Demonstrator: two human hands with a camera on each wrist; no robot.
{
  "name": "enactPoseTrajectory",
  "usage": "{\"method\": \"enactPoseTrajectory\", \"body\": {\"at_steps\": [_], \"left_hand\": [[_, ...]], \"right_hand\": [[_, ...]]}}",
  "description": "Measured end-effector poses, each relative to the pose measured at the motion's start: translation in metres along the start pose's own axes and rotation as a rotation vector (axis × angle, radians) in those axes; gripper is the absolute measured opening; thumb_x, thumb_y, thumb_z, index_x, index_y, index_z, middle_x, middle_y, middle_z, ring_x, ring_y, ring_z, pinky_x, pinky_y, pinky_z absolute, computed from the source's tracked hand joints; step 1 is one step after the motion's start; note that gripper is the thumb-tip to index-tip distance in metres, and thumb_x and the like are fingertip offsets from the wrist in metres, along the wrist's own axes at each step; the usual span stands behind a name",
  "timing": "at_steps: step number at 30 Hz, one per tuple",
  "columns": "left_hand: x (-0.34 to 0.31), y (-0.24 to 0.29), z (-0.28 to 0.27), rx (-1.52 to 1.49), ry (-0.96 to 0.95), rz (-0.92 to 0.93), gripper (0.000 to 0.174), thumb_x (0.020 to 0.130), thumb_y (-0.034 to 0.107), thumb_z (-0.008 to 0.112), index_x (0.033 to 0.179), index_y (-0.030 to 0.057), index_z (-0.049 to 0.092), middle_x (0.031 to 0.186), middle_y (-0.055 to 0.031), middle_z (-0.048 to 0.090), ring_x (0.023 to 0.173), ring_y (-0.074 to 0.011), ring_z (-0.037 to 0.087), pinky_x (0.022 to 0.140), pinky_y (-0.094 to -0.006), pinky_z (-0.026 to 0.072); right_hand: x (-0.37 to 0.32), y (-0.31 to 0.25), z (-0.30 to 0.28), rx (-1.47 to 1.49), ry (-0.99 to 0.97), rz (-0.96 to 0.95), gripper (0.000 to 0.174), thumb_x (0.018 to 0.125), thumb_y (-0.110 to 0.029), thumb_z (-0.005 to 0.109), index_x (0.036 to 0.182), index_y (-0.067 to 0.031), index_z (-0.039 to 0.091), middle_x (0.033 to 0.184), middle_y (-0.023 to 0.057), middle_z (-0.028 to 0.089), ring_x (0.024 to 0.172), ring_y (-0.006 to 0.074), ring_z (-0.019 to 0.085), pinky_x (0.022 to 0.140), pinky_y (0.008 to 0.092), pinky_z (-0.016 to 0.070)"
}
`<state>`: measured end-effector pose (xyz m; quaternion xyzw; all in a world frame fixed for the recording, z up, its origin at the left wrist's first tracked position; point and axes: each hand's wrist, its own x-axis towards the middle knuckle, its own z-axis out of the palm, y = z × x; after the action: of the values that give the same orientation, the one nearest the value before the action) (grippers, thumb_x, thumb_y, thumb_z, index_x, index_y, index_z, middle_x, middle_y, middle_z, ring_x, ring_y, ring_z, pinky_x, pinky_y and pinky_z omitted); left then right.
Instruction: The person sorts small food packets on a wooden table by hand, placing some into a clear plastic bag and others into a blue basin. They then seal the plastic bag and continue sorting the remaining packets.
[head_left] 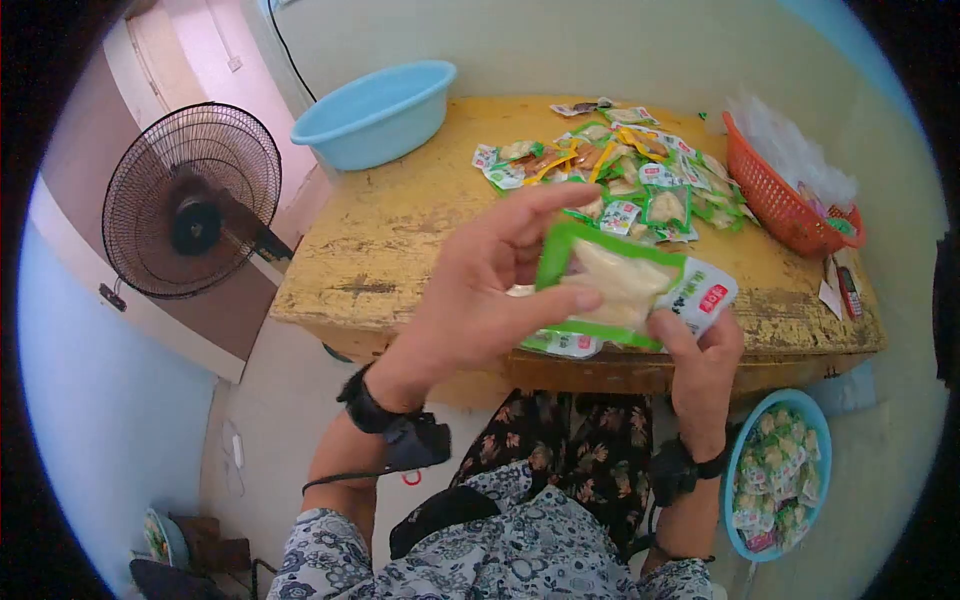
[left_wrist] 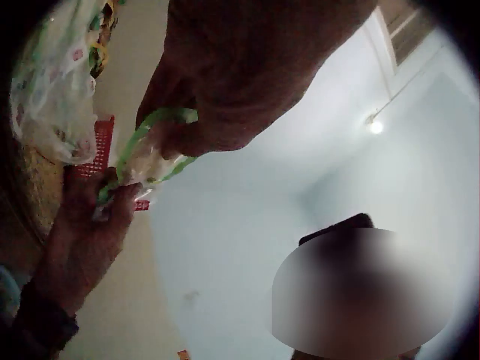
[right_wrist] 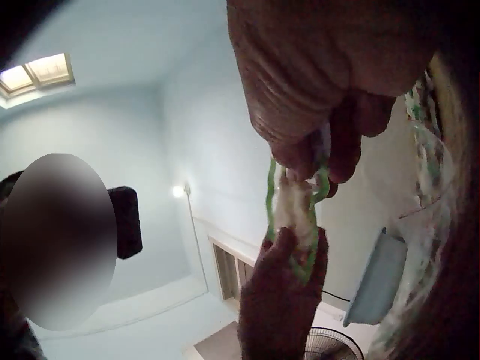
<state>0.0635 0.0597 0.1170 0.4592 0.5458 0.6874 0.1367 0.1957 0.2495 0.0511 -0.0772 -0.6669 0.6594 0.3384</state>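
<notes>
Two hands hold one green-edged packet [head_left: 615,283] above the front edge of the yellow bench [head_left: 370,240]: the left hand [head_left: 480,285] pinches its left end between thumb and curled fingers, the right hand [head_left: 700,360] its white end. Beyond, a heap of packets [head_left: 665,180] lies near the red basket [head_left: 785,195] at the bench's right edge.

No text is legible; the packet's [head_left: 622,283] red logo [head_left: 713,297] is too blurred.
</notes>
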Motion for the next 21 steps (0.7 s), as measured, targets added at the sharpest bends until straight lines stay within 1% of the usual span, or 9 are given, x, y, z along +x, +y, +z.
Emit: {"method": "enactPoseTrajectory", "body": {"at_steps": [1,2,4,7,9,10,13,16,21], "left_hand": [[0.000,-0.004,0.005,0.038,-0.016,0.017,0.068,0.087,0.002,0.077,0.148,0.0014,0.046,0.123,-0.0103,0.067,0.110,-0.0171,0.066,0.095,-0.0321,0.0561],[0.000,-0.007,0.008,0.124,0.030,0.017,0.066,0.087,0.003,0.076,0.146,0.0014,0.048,0.120,-0.0109,0.067,0.107,-0.0180,0.067,0.094,-0.0325,0.0558],[-0.003,-0.012,0.015,0.295,0.121,0.015,0.062,0.087,0.006,0.076,0.144,0.0015,0.050,0.114,-0.0121,0.068,0.101,-0.0199,0.068,0.092,-0.0333,0.0550],[-0.007,-0.026,0.020,0.788,0.223,0.247,0.061,0.084,0.016,0.082,0.137,0.0008,0.056,0.101,-0.0119,0.065,0.093,-0.0227,0.064,0.079,-0.0360,0.0539],[-0.014,-0.030,0.028,0.979,0.180,0.261,0.054,0.082,0.024,0.083,0.126,0.0013,0.060,0.096,-0.0132,0.062,0.088,-0.0276,0.062,0.075,-0.0389,0.0512],[-0.016,-0.032,0.032,1.074,0.159,0.264,0.052,0.081,0.029,0.083,0.120,0.0015,0.062,0.093,-0.0139,0.061,0.085,-0.0301,0.061,0.073,-0.0403,0.0498],[-0.016,-0.043,0.046,1.147,0.120,0.266,0.045,0.080,0.036,0.083,0.103,0.0035,0.063,0.088,-0.0142,0.058,0.080,-0.0325,0.057,0.070,-0.0433,0.0468],[-0.012,-0.047,0.058,1.155,0.126,0.256,0.035,0.082,0.031,0.080,0.093,0.0042,0.061,0.085,-0.0135,0.059,0.080,-0.0324,0.057,0.071,-0.0445,0.0467],[-0.009,-0.061,0.058,1.120,0.121,0.254,0.019,0.083,0.015,0.074,0.089,0.0045,0.060,0.081,-0.0130,0.059,0.079,-0.0351,0.060,0.068,-0.0460,0.0483]], "right_hand": [[-0.003,-0.006,-0.001,-0.025,0.035,0.069,0.029,0.090,-0.016,0.075,0.115,-0.0024,0.066,0.103,0.0039,0.072,0.092,0.0114,0.068,0.074,0.0271,0.0559],[-0.005,-0.009,-0.001,-0.049,0.070,0.138,0.026,0.091,-0.016,0.075,0.112,-0.0030,0.067,0.100,0.0033,0.072,0.090,0.0104,0.068,0.070,0.0256,0.0559],[-0.008,-0.009,-0.009,0.027,0.234,0.093,0.021,0.093,-0.016,0.073,0.110,-0.0041,0.068,0.097,0.0023,0.072,0.085,0.0085,0.068,0.063,0.0229,0.0529],[-0.007,-0.001,-0.039,0.078,0.393,0.057,0.017,0.095,-0.016,0.072,0.108,-0.0054,0.068,0.095,0.0013,0.072,0.079,0.0073,0.066,0.056,0.0217,0.0490],[-0.007,0.002,-0.049,0.051,0.485,0.076,0.015,0.096,-0.016,0.070,0.107,-0.0054,0.068,0.094,0.0010,0.071,0.075,0.0073,0.065,0.053,0.0221,0.0456],[-0.008,0.005,-0.053,0.045,0.457,0.087,0.015,0.096,-0.015,0.070,0.108,-0.0052,0.068,0.094,0.0011,0.071,0.074,0.0074,0.064,0.053,0.0220,0.0457],[-0.014,0.019,-0.061,0.063,0.386,0.125,0.015,0.096,-0.015,0.070,0.108,-0.0047,0.068,0.093,0.0016,0.071,0.072,0.0077,0.064,0.052,0.0215,0.0460],[-0.017,0.024,-0.049,0.148,0.345,0.179,0.015,0.096,-0.014,0.070,0.108,-0.0040,0.067,0.093,0.0025,0.071,0.069,0.0080,0.063,0.050,0.0212,0.0457],[-0.020,0.026,-0.032,0.232,0.270,0.290,0.016,0.097,-0.014,0.069,0.107,-0.0025,0.067,0.090,0.0032,0.070,0.060,0.0087,0.060,0.045,0.0218,0.0440]]}}
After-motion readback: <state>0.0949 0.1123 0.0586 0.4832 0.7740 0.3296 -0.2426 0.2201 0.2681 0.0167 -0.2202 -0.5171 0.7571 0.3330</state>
